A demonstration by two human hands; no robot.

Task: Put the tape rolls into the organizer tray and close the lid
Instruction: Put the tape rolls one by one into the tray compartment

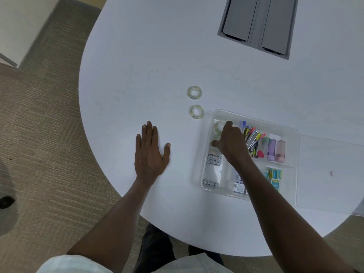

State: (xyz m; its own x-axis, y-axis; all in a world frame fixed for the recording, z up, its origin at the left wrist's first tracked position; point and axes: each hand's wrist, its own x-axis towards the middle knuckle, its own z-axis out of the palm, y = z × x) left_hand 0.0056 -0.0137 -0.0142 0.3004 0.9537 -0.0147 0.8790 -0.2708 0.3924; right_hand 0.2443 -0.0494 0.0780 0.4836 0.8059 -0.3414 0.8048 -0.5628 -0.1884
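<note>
Flat on the white table [137,56], my left hand [150,152] lies spread wide at frame centre, holding nothing. I see two clear tape rolls [194,92] [196,111] lying flat just right of it, holes facing up, lined up toward the frame's top. Beige carpet [39,115] fills the left side. My right hand [231,139] reaches into the clear organizer tray [256,117], touching a tape roll [218,126] in its upper-left compartment; I cannot tell if it grips.

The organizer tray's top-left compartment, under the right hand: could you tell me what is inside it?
A clear tape roll shows in the organizer tray beside the right hand; whatever lies beneath the hand is covered.
</note>
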